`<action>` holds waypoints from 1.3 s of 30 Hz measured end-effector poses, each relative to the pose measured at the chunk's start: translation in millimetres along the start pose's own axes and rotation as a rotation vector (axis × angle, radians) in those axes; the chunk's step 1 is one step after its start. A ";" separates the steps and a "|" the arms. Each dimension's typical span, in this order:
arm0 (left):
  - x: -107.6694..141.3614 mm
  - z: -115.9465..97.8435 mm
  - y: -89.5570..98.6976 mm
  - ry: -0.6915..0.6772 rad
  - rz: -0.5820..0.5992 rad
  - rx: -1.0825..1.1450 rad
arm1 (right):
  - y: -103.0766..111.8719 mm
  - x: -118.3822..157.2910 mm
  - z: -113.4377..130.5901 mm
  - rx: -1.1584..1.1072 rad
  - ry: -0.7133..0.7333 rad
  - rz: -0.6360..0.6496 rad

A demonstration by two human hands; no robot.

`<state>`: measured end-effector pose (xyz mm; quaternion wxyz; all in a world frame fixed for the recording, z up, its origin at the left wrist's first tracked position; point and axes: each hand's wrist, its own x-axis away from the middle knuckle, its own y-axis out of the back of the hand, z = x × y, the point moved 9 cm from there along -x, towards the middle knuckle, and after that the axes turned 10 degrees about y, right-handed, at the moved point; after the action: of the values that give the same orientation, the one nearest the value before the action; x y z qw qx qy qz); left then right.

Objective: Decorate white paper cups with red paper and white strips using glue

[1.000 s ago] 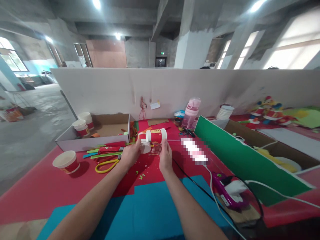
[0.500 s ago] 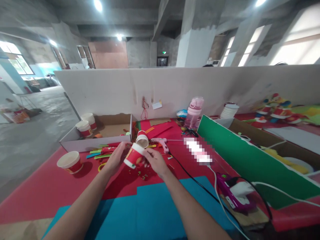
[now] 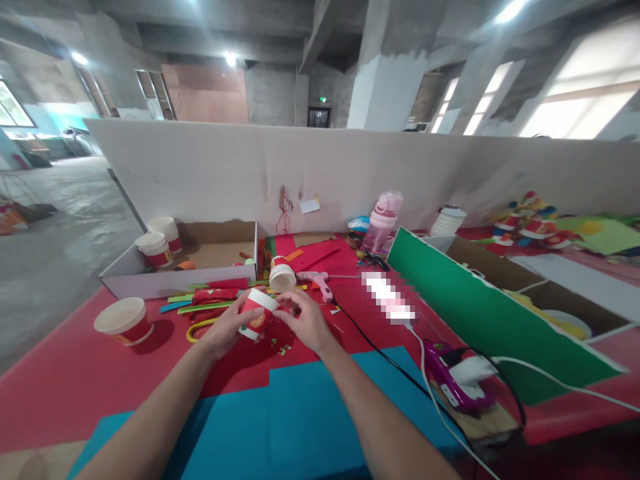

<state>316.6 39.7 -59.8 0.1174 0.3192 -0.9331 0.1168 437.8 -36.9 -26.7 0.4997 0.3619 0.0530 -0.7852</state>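
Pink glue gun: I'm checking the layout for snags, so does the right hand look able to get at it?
Probably yes: the right hand is close by, and nothing seems to lie between it and the pink glue gun, though its fingertips are at the cup in the left hand.

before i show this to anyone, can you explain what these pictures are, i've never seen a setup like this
There is no machine here: one person works with bare hands, and a camera on their head looks forward and down. All three pictures come from it, moments apart; the last is now.

The left hand holds a red and white cup, and the right hand has its fingers at the cup's rim.

On the red and blue table covering lie a pink glue gun, yellow-handled scissors and another cup. A low box with more cups stands behind, and a pink bottle is near the board.
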 end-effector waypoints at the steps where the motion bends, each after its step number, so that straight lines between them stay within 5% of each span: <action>1: -0.6 3.2 0.0 0.020 0.015 0.039 | 0.2 -0.6 0.4 0.008 0.012 0.009; 19: -3.9 35.8 -22.7 0.307 0.337 0.345 | -14.0 6.0 -7.4 -0.211 -0.062 0.072; 27: -3.5 35.1 -23.5 0.304 0.370 0.295 | -16.8 8.9 -20.4 -0.493 -0.298 0.112; 39: -4.6 30.7 -19.3 0.291 0.351 0.334 | -4.2 1.7 1.3 -0.184 -0.066 0.168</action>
<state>327.8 18.6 -87.3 0.1738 0.1473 -0.9153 0.3322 433.2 -36.6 -28.0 0.5962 0.2916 0.0780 -0.7440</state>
